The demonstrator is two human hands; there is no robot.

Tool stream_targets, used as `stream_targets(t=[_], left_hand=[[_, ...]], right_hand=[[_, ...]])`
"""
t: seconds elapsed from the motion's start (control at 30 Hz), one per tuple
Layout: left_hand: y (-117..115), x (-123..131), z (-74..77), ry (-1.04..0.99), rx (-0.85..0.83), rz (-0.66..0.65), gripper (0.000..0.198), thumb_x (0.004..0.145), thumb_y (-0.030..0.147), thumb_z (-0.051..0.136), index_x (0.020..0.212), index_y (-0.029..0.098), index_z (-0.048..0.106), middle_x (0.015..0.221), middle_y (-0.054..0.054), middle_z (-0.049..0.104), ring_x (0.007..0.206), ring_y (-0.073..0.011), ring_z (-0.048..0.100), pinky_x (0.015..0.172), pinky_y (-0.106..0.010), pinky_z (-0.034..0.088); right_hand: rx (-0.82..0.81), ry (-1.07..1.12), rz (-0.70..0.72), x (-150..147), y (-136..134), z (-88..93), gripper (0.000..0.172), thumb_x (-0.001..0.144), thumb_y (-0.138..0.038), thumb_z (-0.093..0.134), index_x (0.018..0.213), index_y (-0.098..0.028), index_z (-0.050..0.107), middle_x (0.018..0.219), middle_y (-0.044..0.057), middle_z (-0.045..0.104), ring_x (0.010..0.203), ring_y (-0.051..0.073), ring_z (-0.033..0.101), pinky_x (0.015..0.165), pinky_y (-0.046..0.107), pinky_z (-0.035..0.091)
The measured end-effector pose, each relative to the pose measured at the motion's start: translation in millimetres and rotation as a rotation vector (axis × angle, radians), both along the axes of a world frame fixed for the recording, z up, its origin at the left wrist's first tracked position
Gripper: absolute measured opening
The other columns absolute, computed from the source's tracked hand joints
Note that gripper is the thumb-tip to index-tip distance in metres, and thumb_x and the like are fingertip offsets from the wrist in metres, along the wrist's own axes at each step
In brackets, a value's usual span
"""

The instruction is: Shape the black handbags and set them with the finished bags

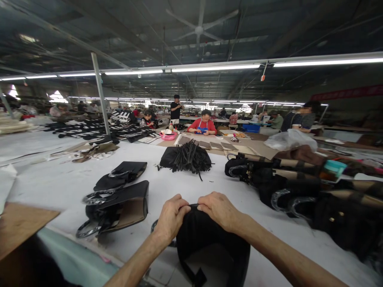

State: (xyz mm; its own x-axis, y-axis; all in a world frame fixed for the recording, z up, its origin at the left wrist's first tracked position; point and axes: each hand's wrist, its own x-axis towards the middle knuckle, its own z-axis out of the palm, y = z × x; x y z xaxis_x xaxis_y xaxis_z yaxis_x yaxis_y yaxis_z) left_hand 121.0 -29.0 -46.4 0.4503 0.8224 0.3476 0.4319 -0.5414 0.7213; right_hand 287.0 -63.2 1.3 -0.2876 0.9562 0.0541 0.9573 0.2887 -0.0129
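A black handbag point(209, 243) lies on the white table point(60, 179) right in front of me. My left hand point(170, 217) and my right hand point(217, 209) both grip its far top edge, fingers curled over the rim, thumbs nearly touching. The bag's mouth gapes toward me and shows a pale lining. A strap loop hangs near its lower edge.
Black bags with wrapped ring handles point(119, 199) lie to the left. A row of finished bags point(299, 183) stretches along the right. A heap of black straps point(187, 157) sits farther back. A brown board point(20, 223) is at the near left. Seated people point(202, 122) are at tables beyond.
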Motion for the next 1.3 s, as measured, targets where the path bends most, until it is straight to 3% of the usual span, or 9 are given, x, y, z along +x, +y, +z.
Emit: stream_targets(t=[0.27,0.47,0.67,0.83,0.9,1.0,1.17,1.3], left_hand=[[-4.1,1.1,-1.0,0.040,0.083,-0.009,0.022,0.076,0.017,0.039,0.064,0.018,0.058,0.067,0.001,0.044,0.063,-0.0109,0.046,0.059,-0.022,0.033],[-10.4,4.2,-2.4,0.001,0.050,-0.042,0.018,0.072,0.012,0.040,0.068,0.018,0.056,0.070,0.000,0.046,0.066,-0.0117,0.047,0.061,-0.023,0.033],[-12.4,-7.9,-5.5,-0.102,-0.135,-0.092,0.015,0.065,0.013,0.047,0.075,0.018,0.057,0.077,0.001,0.048,0.073,-0.0129,0.047,0.064,-0.022,0.035],[-13.6,-18.5,3.2,-0.106,-0.304,-0.074,0.015,0.062,0.016,0.051,0.075,0.016,0.059,0.077,0.002,0.047,0.064,-0.0105,0.043,0.057,-0.021,0.034],[-14.1,-15.9,6.9,-0.060,-0.270,-0.065,0.009,0.066,0.021,0.051,0.067,0.016,0.059,0.071,0.002,0.046,0.064,-0.0111,0.044,0.058,-0.022,0.033],[-14.3,-8.2,7.4,0.024,-0.128,-0.029,0.021,0.073,0.022,0.045,0.056,0.016,0.055,0.062,0.002,0.045,0.062,-0.0115,0.045,0.056,-0.022,0.031],[-15.7,-0.8,1.1,0.114,0.111,0.009,0.028,0.081,0.021,0.037,0.059,0.018,0.055,0.065,0.000,0.048,0.061,-0.0116,0.047,0.058,-0.023,0.033],[-17.8,-0.9,-0.4,0.114,0.150,0.021,0.029,0.082,0.022,0.036,0.061,0.018,0.055,0.066,-0.002,0.049,0.062,-0.0124,0.048,0.058,-0.022,0.033]], right_hand=[[0.019,0.050,0.092,-3.2,3.1,-3.4,0.020,0.084,-0.026,0.039,0.083,-0.023,0.059,0.072,0.000,0.064,0.071,0.015,0.057,0.059,0.022,0.030],[-0.059,0.169,0.118,-5.0,1.5,-5.9,0.026,0.084,-0.027,0.039,0.069,-0.019,0.059,0.067,0.000,0.061,0.066,0.012,0.053,0.063,0.020,0.032],[-0.022,0.156,0.109,-7.8,-2.1,-5.7,0.028,0.084,-0.031,0.041,0.066,-0.018,0.058,0.060,-0.001,0.057,0.058,0.010,0.047,0.057,0.019,0.030],[-0.001,0.120,0.103,-10.6,-3.5,-5.1,0.029,0.084,-0.031,0.040,0.065,-0.018,0.059,0.061,-0.001,0.058,0.059,0.010,0.047,0.058,0.019,0.030],[-0.006,0.115,0.094,-10.3,-4.8,-4.4,0.029,0.084,-0.030,0.040,0.065,-0.018,0.059,0.061,-0.001,0.058,0.058,0.010,0.047,0.058,0.019,0.030],[0.000,0.098,0.095,-9.5,-7.8,-2.6,0.028,0.084,-0.029,0.040,0.067,-0.019,0.059,0.061,-0.001,0.059,0.059,0.011,0.048,0.059,0.020,0.031],[0.001,-0.008,0.050,-16.4,-10.1,-0.1,0.028,0.086,-0.027,0.038,0.071,-0.019,0.060,0.066,0.002,0.063,0.064,0.014,0.054,0.059,0.022,0.031],[0.005,-0.091,0.035,-16.9,-7.0,-3.4,0.030,0.088,-0.029,0.033,0.076,-0.020,0.060,0.072,0.004,0.065,0.068,0.016,0.057,0.058,0.024,0.031]])
